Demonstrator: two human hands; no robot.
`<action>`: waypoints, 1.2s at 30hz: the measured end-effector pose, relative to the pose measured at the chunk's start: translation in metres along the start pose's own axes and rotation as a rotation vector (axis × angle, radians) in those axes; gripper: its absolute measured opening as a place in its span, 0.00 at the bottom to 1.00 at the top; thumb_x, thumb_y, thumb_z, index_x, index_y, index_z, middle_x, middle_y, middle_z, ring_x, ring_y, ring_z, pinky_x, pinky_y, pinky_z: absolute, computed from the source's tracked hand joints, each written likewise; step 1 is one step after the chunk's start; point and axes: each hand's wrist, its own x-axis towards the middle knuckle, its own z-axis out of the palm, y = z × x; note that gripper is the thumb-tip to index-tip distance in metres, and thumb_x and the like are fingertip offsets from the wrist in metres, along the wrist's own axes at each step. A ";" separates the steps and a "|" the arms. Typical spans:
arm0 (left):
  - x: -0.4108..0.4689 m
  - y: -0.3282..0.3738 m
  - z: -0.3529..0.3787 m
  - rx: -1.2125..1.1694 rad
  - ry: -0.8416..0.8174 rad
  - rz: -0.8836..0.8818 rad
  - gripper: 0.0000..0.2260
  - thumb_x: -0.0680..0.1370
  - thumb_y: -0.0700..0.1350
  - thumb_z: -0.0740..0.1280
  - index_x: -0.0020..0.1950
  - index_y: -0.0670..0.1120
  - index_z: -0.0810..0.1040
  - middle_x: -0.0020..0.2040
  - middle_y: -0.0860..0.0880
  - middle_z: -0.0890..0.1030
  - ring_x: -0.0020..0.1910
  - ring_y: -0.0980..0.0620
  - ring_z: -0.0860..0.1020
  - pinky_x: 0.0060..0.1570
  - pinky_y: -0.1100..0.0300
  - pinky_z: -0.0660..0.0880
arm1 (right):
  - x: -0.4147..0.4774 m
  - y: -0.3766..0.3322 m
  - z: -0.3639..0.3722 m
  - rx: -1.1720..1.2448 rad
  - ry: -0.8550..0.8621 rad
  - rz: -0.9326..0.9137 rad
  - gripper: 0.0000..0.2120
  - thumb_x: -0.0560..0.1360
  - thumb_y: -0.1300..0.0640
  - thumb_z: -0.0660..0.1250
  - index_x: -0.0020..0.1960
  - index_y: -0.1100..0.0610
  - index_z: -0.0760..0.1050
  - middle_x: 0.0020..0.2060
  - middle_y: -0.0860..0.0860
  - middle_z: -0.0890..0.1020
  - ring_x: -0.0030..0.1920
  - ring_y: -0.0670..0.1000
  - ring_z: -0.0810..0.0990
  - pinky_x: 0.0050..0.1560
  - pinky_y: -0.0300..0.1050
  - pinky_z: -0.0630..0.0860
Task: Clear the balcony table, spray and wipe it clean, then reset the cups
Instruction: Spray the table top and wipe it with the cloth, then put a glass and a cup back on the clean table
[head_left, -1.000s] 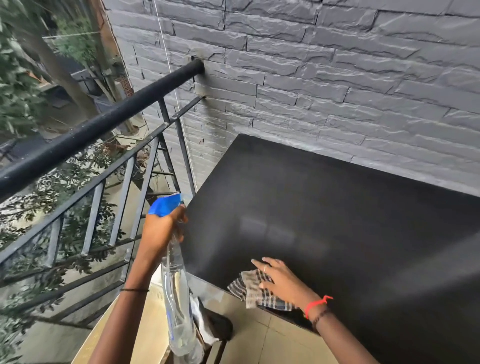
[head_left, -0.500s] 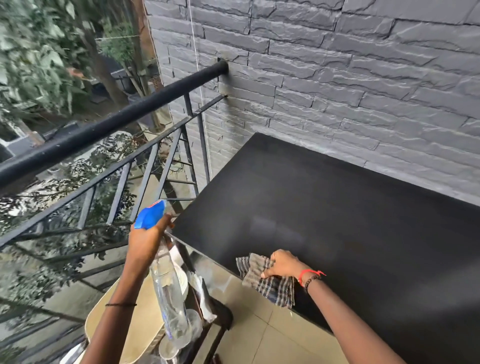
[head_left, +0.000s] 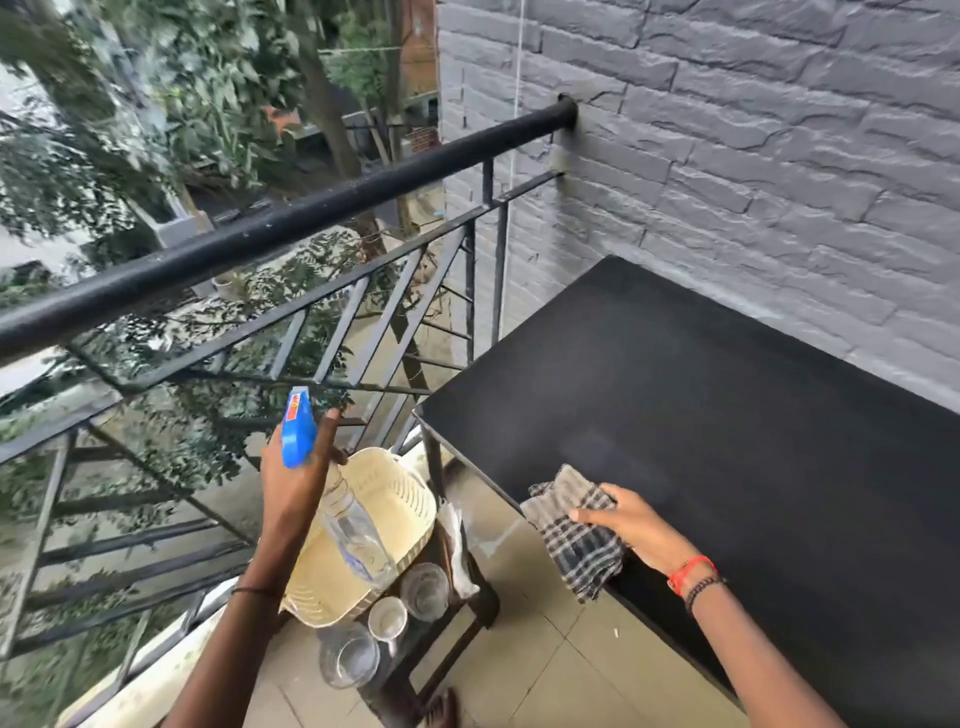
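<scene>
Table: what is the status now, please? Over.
Left hand grips bottle, beside table. Right hand holds cloth on table's near edge. Cups off it, by the basket.

A hand has room to sweep over the black table top (head_left: 727, 405) on the right, up to the brick wall (head_left: 779, 156); a cloth (head_left: 571, 540) drapes its near edge. At lower centre, a basket (head_left: 395, 499) and glasses (head_left: 423, 590) crowd the stool (head_left: 480, 603). The railing (head_left: 311, 228) blocks the left.

We're looking at the black table (head_left: 727, 415), with a checked cloth (head_left: 582, 551) draped over its near edge. Just left of it, a low dark stand (head_left: 483, 603) on the tiled floor (head_left: 545, 675) carries a cream basket (head_left: 395, 499) and three clear glasses (head_left: 423, 590) clustered right beside it.
</scene>
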 end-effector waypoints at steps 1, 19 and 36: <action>-0.001 -0.004 -0.003 -0.012 0.010 0.003 0.17 0.78 0.54 0.67 0.42 0.39 0.77 0.31 0.48 0.80 0.28 0.61 0.74 0.38 0.58 0.70 | 0.000 -0.006 0.007 0.047 -0.011 -0.012 0.28 0.65 0.61 0.78 0.61 0.67 0.72 0.53 0.58 0.83 0.55 0.55 0.81 0.62 0.52 0.74; 0.038 -0.169 -0.046 -0.023 0.170 -0.116 0.21 0.73 0.63 0.66 0.44 0.44 0.72 0.42 0.39 0.73 0.38 0.51 0.71 0.41 0.53 0.69 | 0.141 -0.034 0.275 0.014 -0.157 0.025 0.19 0.68 0.62 0.75 0.55 0.58 0.70 0.51 0.48 0.77 0.54 0.49 0.76 0.57 0.41 0.71; 0.053 -0.253 -0.026 -0.078 0.163 -0.156 0.03 0.78 0.49 0.67 0.46 0.53 0.74 0.41 0.50 0.74 0.39 0.55 0.73 0.41 0.64 0.70 | 0.285 0.080 0.348 -0.249 -0.222 0.225 0.33 0.65 0.53 0.77 0.65 0.61 0.70 0.61 0.57 0.78 0.60 0.57 0.77 0.62 0.53 0.74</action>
